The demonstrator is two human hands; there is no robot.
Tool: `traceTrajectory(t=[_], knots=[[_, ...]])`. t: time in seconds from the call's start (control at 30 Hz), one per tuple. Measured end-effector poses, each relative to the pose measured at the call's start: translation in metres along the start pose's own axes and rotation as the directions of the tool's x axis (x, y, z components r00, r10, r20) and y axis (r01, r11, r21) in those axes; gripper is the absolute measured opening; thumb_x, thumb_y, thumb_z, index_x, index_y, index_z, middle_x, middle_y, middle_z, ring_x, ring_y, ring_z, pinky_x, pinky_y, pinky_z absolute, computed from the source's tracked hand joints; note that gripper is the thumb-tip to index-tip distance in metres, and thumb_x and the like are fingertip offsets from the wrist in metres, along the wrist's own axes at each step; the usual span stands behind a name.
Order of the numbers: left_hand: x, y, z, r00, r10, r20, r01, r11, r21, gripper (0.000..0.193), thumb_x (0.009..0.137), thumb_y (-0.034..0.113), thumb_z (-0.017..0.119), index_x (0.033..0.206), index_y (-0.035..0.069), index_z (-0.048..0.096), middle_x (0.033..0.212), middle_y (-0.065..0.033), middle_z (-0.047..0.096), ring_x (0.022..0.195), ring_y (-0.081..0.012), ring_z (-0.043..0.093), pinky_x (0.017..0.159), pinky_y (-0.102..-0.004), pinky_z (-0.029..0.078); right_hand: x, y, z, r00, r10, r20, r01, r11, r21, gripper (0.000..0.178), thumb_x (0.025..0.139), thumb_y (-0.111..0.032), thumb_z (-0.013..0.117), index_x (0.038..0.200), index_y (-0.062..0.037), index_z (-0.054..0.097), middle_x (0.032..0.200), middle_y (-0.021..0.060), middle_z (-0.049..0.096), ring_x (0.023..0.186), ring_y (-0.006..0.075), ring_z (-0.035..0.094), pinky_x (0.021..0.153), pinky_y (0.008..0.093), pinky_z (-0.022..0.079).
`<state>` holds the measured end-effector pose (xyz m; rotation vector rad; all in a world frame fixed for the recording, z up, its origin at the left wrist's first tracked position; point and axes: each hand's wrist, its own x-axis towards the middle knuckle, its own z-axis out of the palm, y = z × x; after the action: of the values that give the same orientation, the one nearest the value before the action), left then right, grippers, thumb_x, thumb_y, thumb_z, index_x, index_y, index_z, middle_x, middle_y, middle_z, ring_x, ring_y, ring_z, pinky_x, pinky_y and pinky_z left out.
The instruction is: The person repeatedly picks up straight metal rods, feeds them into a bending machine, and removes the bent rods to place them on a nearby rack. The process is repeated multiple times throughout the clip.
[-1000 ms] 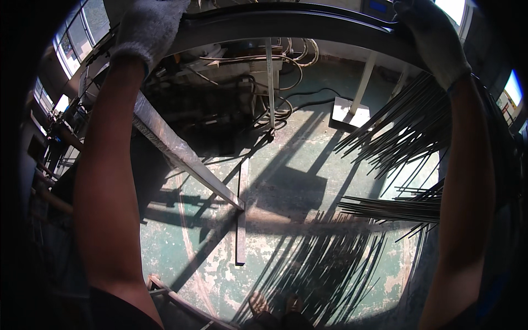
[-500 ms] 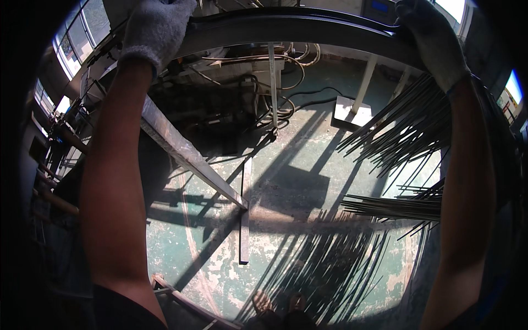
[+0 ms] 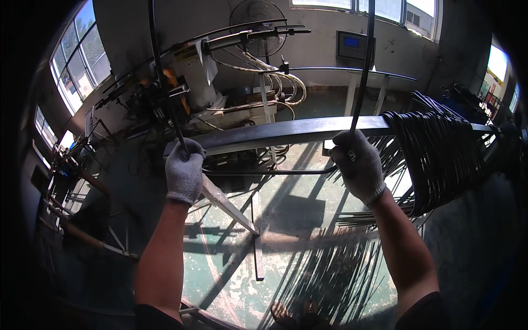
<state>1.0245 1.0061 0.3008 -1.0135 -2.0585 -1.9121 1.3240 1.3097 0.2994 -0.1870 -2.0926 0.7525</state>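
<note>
A dark metal rod bent into a U (image 3: pixel 269 172) is held in both gloved hands. Its crossbar runs low between them and its two long legs rise past the top of the picture. My left hand (image 3: pixel 185 171) is closed round the left leg, near the lower bend. Around the right leg my right hand (image 3: pixel 358 165) is closed at about the same height. Both gloves are pale knit. Just behind the crossbar stands a grey metal beam (image 3: pixel 264 131); whether the rod touches it I cannot tell. Many bent dark rods (image 3: pixel 437 159) hang over the beam's right part.
A sloping metal leg (image 3: pixel 228 206) props the beam, with a foot bar (image 3: pixel 258 250) on the floor. Behind are a machine with hoses (image 3: pixel 206 82), a fan (image 3: pixel 257 27) and a wall-side control box (image 3: pixel 355 44). A pipe frame (image 3: pixel 82 228) stands at left.
The view has tilted up, showing the machine and wall. My hands appear lower and closer together in the picture, and the U-shaped rod now shows clearly between them.
</note>
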Motion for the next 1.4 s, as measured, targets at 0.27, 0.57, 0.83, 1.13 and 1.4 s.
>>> traceTrajectory(t=[0.27,0.57,0.83,1.13,1.4], knots=[[-0.118,0.039,-0.222,0.960,-0.117,-0.256,0.171,0.965,0.201,0.030,0.080,-0.021,0.048,0.086,0.005,0.063,0.086,-0.0039,0.068,0.088,-0.0168,0.066,0.091,-0.0320,0.054,-0.100,-0.160,0.042,0.892,0.427,0.146,-0.403,0.607,0.685,0.025,0.103,-0.008,0.077,0.126,-0.0006,0.068,0.107,0.0090,0.078,0.099,0.0160,0.076,0.089,0.0335,0.062],[-0.131,0.128,-0.447,0.910,-0.146,-0.387,0.285,0.899,0.332,0.030,0.082,-0.023,0.058,0.091,0.005,0.065,0.091,-0.0001,0.062,0.082,-0.0113,0.061,0.078,-0.0274,0.051,-0.193,-0.255,0.109,0.633,0.427,0.645,-0.666,-0.124,0.736,0.016,0.113,-0.013,0.072,0.118,0.0009,0.066,0.104,0.0131,0.078,0.094,0.0225,0.078,0.087,0.0362,0.065],[-0.090,0.183,-0.549,0.957,-0.274,-0.095,0.290,0.911,0.293,0.038,0.069,-0.018,0.064,0.102,0.002,0.069,0.096,-0.0099,0.075,0.075,-0.0200,0.072,0.064,-0.0318,0.060,-0.231,-0.287,0.144,0.421,0.270,0.866,-0.733,-0.461,0.500,0.020,0.113,-0.020,0.073,0.107,-0.0026,0.067,0.099,0.0099,0.073,0.090,0.0240,0.075,0.089,0.0418,0.065],[-0.028,0.289,-0.224,0.951,-0.123,0.283,0.215,0.922,-0.322,0.043,0.090,-0.001,0.066,0.132,0.001,0.069,0.129,-0.0169,0.075,0.090,-0.0247,0.073,0.087,-0.0436,0.064,-0.231,-0.165,0.079,0.447,0.579,0.682,-0.543,-0.430,0.721,0.017,0.114,-0.015,0.069,0.119,0.0000,0.064,0.104,0.0146,0.074,0.096,0.0321,0.078,0.090,0.0502,0.068],[0.065,0.282,0.091,0.899,-0.001,0.438,0.317,0.692,-0.648,0.040,0.097,-0.003,0.065,0.137,-0.002,0.069,0.134,-0.0223,0.075,0.110,-0.0301,0.077,0.108,-0.0467,0.064,-0.155,-0.053,-0.107,0.502,0.627,0.596,-0.725,0.680,-0.104,0.048,0.112,-0.050,0.070,0.112,-0.0018,0.076,0.088,0.0171,0.080,0.075,0.0254,0.081,0.073,0.0422,0.065]])
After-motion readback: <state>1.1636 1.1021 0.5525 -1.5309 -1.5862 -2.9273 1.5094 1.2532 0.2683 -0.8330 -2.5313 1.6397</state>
